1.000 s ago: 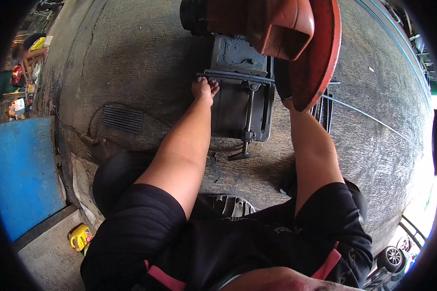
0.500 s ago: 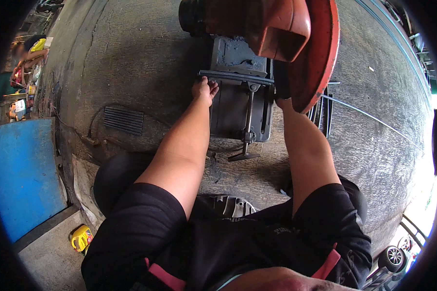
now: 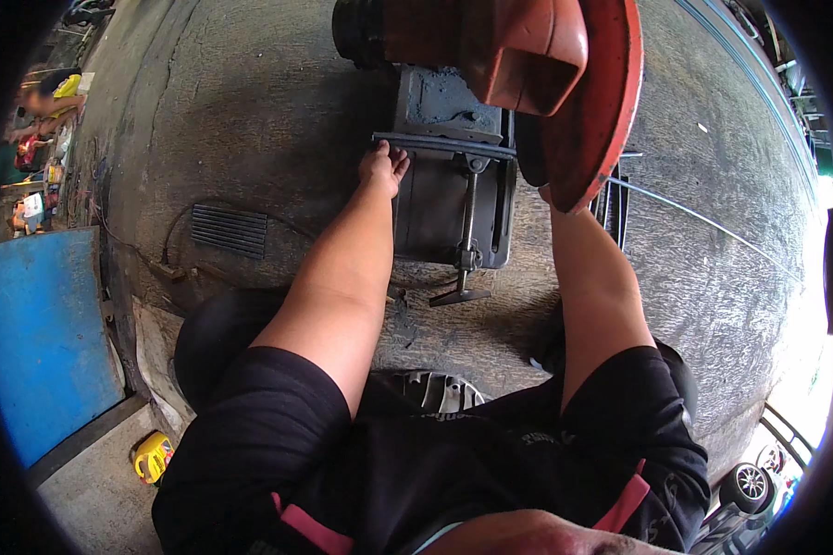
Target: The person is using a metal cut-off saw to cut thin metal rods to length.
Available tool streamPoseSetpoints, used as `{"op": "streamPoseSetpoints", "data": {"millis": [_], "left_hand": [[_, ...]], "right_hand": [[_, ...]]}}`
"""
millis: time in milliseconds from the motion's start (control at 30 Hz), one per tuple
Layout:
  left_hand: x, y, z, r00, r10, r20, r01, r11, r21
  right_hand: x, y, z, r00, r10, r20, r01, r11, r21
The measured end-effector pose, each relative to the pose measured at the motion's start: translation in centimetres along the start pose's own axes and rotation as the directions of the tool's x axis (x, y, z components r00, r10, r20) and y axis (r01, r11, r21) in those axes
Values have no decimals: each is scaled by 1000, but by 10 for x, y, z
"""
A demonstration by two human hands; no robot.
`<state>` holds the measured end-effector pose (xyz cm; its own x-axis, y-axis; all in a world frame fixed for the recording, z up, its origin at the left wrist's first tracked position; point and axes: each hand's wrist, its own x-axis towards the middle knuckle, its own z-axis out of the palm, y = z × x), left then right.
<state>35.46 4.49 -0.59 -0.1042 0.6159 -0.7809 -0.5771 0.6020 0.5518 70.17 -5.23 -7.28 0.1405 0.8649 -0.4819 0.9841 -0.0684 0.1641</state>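
Your left hand (image 3: 382, 170) is at the left end of the dark bars (image 3: 444, 145), thumb up against them and fingers part-curled just below; whether it truly pinches them, I cannot tell. The bars lie crosswise at the upper centre of the frame, along the saw's clamp. Your right hand (image 3: 545, 193) is mostly hidden behind the red blade guard (image 3: 609, 111), so its grip cannot be told either.

To line the bars up well, press them flat and even against the clamp with the left thumb, ends flush, and have the clamp screw (image 3: 470, 208) tight before trusting them to stay put. It would be wise to have your right fingers well out from under the guard, as you probably cannot see them there.

The red saw housing (image 3: 528, 79) overhangs the top centre and blocks your view of the bars' right end. The crank handle (image 3: 459, 298) sticks out toward you below the grey base (image 3: 426, 217). A long thin rod (image 3: 703, 222) slants across the right, and a row of short bars (image 3: 229, 231) lies on the floor at centre left, beside a cable (image 3: 292, 225) that could snag. Another person (image 3: 57, 106) is at the upper left.
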Motion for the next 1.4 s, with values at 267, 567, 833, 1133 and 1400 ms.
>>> {"op": "streamPoseSetpoints", "data": {"millis": [267,567,833,1133,1400], "left_hand": [[-1,-3,-1,1000,18,16,-18,1000,-5],[-7,-4,3,999,50,-13,-50,998,24],[-12,-6,5,995,95,-5,-94,989,118],[-16,-9,9,990,140,-26,-137,986,93],[-14,-8,9,989,136,-63,-135,991,20]], "right_hand": [[3,2,9,1000,-21,-13,20,998,-51],[6,6,11,1000,-28,-10,28,998,-54],[2,3,5,999,-30,-14,30,999,-13],[5,4,1,999,-24,-30,25,999,21],[1,-1,-3,998,-50,-35,53,997,65]]}}
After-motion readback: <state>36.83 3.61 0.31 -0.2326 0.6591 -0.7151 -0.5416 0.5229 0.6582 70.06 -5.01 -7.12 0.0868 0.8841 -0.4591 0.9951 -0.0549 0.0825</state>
